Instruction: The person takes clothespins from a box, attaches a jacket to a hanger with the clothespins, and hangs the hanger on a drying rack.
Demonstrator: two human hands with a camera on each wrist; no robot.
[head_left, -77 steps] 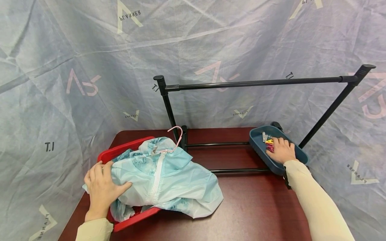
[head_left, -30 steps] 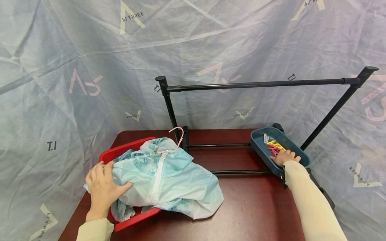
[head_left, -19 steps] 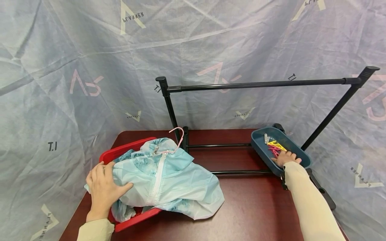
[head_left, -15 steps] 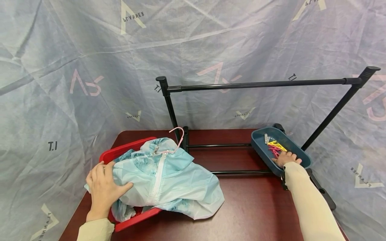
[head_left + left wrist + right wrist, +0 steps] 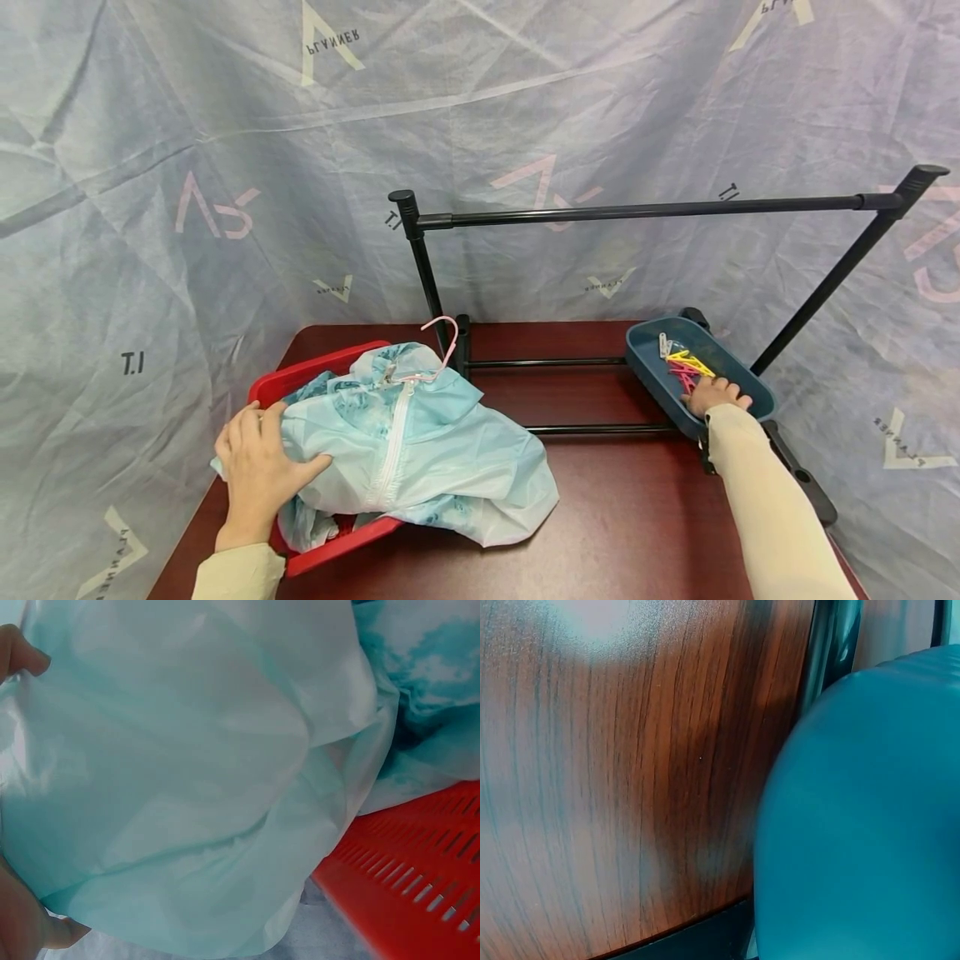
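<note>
A pale blue and white zip jacket (image 5: 420, 450) on a pink hanger (image 5: 452, 346) lies across a red basket (image 5: 322, 367), one side spilling onto the table. My left hand (image 5: 258, 471) rests on the jacket's left part, thumb spread wide from the fingers; the left wrist view has jacket fabric (image 5: 172, 772) between thumb and fingers. My right hand (image 5: 716, 397) is in a blue tray (image 5: 648, 387), fingers spread, beside pink clothespins (image 5: 684, 375) and yellow clothespins (image 5: 690, 361). Its fingertips are partly hidden. The right wrist view shows only the outer tray wall (image 5: 862, 817).
A black rack stands behind, with a top bar (image 5: 637, 211), slanted posts and lower bars (image 5: 600, 430) along the dark red table (image 5: 585, 517). The tray sits near the rack's right post (image 5: 832, 267). Pale clips (image 5: 663, 345) lie in the tray's far left end.
Since the oldest frame my right hand has drawn back toward the tray's near end, uncovering the pink and yellow clothespins. It has barely moved in the last second. The left hand stays put.
</note>
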